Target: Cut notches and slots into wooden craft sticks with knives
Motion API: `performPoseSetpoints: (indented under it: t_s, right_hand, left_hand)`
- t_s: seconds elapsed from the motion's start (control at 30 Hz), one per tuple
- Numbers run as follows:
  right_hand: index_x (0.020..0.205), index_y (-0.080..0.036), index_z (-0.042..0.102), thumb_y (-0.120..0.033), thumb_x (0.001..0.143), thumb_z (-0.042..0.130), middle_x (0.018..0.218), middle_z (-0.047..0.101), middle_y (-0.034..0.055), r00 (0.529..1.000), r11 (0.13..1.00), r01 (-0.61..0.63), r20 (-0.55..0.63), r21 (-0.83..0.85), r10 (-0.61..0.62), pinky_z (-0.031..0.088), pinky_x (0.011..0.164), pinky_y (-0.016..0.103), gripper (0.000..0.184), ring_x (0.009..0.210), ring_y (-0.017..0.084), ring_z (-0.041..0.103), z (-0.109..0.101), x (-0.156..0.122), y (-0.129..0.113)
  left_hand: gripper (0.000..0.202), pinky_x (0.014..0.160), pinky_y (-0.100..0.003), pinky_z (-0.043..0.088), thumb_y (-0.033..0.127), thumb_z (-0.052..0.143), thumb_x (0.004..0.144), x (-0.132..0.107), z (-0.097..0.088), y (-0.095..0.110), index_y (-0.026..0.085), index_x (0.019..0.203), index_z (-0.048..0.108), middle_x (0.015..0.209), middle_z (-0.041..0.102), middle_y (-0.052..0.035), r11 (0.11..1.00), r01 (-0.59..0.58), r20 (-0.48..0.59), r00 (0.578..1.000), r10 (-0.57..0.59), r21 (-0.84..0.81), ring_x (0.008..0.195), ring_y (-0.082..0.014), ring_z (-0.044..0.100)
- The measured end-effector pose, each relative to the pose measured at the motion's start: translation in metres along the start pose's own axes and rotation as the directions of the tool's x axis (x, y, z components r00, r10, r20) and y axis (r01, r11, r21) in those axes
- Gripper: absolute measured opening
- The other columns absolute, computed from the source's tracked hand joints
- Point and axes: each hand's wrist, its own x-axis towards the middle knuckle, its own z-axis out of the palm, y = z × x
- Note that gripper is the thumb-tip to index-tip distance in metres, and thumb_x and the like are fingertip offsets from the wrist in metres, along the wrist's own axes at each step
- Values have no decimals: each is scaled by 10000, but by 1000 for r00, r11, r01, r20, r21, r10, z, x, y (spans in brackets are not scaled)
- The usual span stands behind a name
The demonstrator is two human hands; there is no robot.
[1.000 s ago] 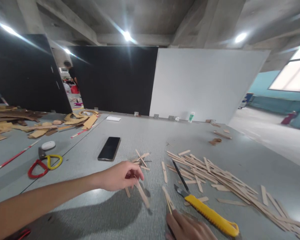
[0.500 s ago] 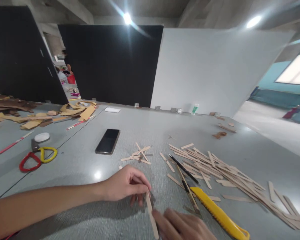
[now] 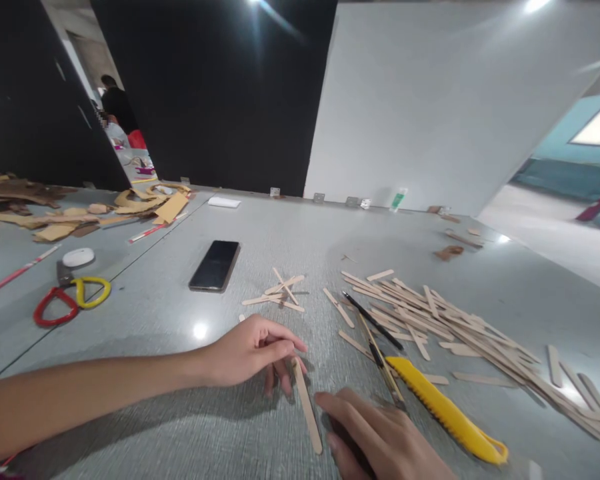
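A wooden craft stick (image 3: 307,408) lies slanted in front of me. My left hand (image 3: 257,353) is at its far end, fingers loosely curled and apart, the thumb off the wood. One fingertip seems to touch that end from behind. Just right of the stick, my right hand (image 3: 380,430) is held low with thumb and forefinger apart; its lower part is cut off by the frame. Beyond the left hand lies a small group of crossed craft sticks (image 3: 283,290). A yellow-handled cutter or saw (image 3: 445,410) rests right of my right hand.
A large pile of craft sticks (image 3: 430,307) and a black pen (image 3: 373,320) lie to the right. On the left are a phone (image 3: 215,267), scissors (image 3: 75,297), a white oval object (image 3: 79,257) and cardboard scraps (image 3: 65,220). Black and white panels (image 3: 405,100) bound the table's far side.
My left thumb has lifted off the craft stick. My right hand has moved away from it to the right, its fingers spreading. The view has tilted down.
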Motion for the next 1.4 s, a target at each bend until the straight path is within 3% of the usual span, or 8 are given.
performPoseSetpoints:
  t_s: [0.23,0.4,0.53,0.6,0.67,0.87,1.13,1.4]
  right_hand:
    - [1312,-246,501,-114,1033,450,982,719,17,998,1000,-22,64,1,21,613,628,314,313,755,192,758,-4,3,-1]
    - [1329,-231,488,-121,1037,427,990,728,35,1000,999,7,10,-35,-6,618,628,333,318,731,204,755,0,2,2]
    - [1320,-238,496,-121,1028,449,980,722,28,998,1000,-20,51,-11,21,613,625,326,318,742,200,752,0,1,4]
    - [1306,-236,505,-116,1024,448,979,720,29,998,1000,-28,62,-2,28,610,625,320,312,743,196,750,0,1,3]
    - [1296,-235,515,-113,1025,443,985,721,31,996,999,-38,76,1,38,614,640,324,305,752,196,750,-1,2,3]
    - [1272,-226,540,-108,1021,444,991,719,39,995,999,-31,93,-7,32,618,648,337,293,765,205,749,0,5,3]
    - [1221,-211,585,-90,1002,447,977,711,44,993,999,-45,109,-4,45,596,633,328,286,757,201,736,-2,5,3]
    - [1194,-213,609,-83,1003,436,1005,711,56,993,998,-50,110,29,47,591,677,320,289,799,199,728,-2,4,3]
  left_hand:
    - [267,515,-226,545,376,634,997,0,1,-2,132,1078,707,1036,786,-141,995,1,-13,1000,0,101,711,-171,759]
    - [182,540,-227,499,280,634,961,-5,-16,34,143,1062,699,851,767,-61,969,17,-107,994,10,248,626,-135,684]
    - [268,660,-293,506,249,545,976,-19,-46,70,195,1171,720,799,754,-40,605,160,-134,987,-89,780,752,-207,710]
    - [332,775,-332,492,260,491,1001,-23,-59,75,255,1220,741,864,756,-57,276,231,-260,963,72,933,965,-264,692]
    - [379,819,-380,474,279,451,1019,-21,-66,73,216,1262,736,988,747,-117,208,283,-315,939,138,936,1027,-309,660]
    - [174,788,-340,442,325,665,934,1,-64,52,217,989,790,965,732,-63,210,230,-263,954,143,950,940,-254,649]
    - [225,705,-307,369,160,523,925,3,-59,46,181,732,636,844,652,-40,233,175,-221,956,192,957,780,-181,582]
    - [231,633,-282,331,221,439,998,-6,-50,52,206,790,539,685,601,-5,373,147,-228,957,182,916,663,-162,533]
